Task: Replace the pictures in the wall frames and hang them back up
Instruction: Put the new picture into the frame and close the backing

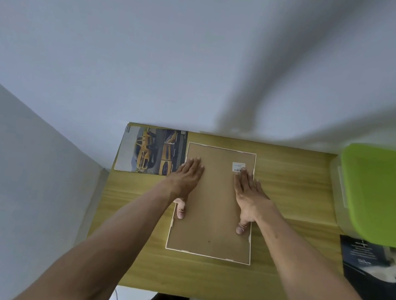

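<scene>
A white picture frame [207, 254] lies face down in the middle of the wooden table, its brown backing board [215, 203] up, with a small barcode sticker [238, 167] near its far right corner. My left hand [186, 181] lies flat on the board's left side, fingers straight, thumb on the left edge. Flat on the right side rests my right hand [247, 197], fingertips by the sticker, thumb pointing back toward me. A picture of a yellow car [149, 150] lies on the table at the far left, next to the frame.
The wooden table [288, 188] stands against a white wall. A clear plastic box with a green lid [384, 193] sits at the right edge. A dark poster [375, 274] lies at the near right. My legs show below the table's front edge.
</scene>
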The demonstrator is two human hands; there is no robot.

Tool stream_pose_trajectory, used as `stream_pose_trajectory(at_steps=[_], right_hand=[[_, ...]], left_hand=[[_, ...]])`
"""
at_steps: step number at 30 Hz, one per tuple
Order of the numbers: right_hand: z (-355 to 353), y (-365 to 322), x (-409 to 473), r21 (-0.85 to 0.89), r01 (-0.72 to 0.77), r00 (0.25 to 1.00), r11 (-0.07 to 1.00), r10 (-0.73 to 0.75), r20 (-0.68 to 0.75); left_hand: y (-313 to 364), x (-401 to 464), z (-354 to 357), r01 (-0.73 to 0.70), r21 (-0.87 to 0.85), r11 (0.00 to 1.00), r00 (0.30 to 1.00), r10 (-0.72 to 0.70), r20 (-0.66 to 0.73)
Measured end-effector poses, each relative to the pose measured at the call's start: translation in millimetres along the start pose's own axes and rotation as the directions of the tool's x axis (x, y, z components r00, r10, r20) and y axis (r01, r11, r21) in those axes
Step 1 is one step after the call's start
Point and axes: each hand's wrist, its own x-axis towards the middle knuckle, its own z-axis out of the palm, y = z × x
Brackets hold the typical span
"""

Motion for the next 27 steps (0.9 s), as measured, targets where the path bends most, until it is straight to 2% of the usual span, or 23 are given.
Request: stream_pose_trajectory(at_steps=[5,11,17,20,22,24,25,27], right_hand=[[-10,-18,6,-0.153,-0.075,0.997,0.985,0.076,0.003],[-6,-7,10,-0.103,-0.037,0.999,0.994,0.035,-0.023],[-5,2,-3,0.043,0.005,0.997,0.999,-0.002,-0.075],[7,11,-19,0.244,0.021,0.996,0.970,-0.001,-0.086],[15,14,-36,0.454,0.038,0.992,0.890,0.020,-0.124],[24,11,-51,0.709,0.080,0.965,0.701,0.123,-0.231],[28,7,-56,0.800,0.106,0.932,0.591,0.223,-0.287],[32,-3,-62,0.913,0.112,0.883,0.392,0.383,-0.273]], left_hand=[[5,3,0,0.011,0.048,0.999,0.998,-0.008,-0.058],[6,5,-2,0.020,0.037,0.999,0.999,-0.018,-0.041],[-12,1,6,-0.079,-0.127,0.989,0.997,0.077,-0.018],[-14,-8,11,-0.051,-0.391,0.919,0.996,0.020,-0.083],[-8,-15,17,-0.012,-0.581,0.814,0.972,-0.126,-0.198],[3,-20,22,0.043,-0.687,0.725,0.907,-0.317,-0.277],[8,-20,26,0.072,-0.738,0.671,0.873,-0.400,-0.279],[17,-23,27,0.098,-0.850,0.518,0.838,-0.503,-0.210]])
